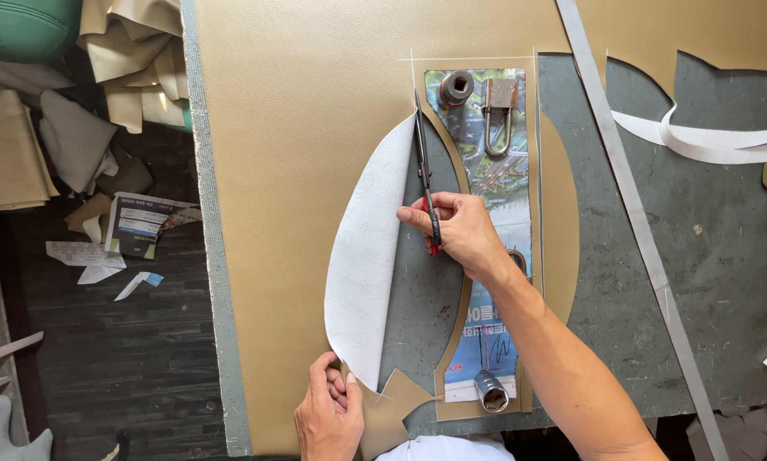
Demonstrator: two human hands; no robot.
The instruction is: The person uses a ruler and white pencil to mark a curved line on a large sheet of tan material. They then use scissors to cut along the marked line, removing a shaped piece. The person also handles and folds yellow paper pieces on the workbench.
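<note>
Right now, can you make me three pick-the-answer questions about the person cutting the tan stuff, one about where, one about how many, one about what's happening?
1. Where are the red-handled scissors?
A. on the floor
B. in the right hand
C. under the grey table

2. How many metal sockets weigh down the printed plastic template?
A. two
B. five
C. none

3. What is the cut flap of tan leatherette sheet doing?
A. lying flat
B. rolled into a tube
C. folded over, white backing up

Answers: 1 B, the hand's grip wraps the handles. 2 A, one socket sits at the top, one socket at the bottom. 3 C, the left hand holds its lower tip lifted.
</note>
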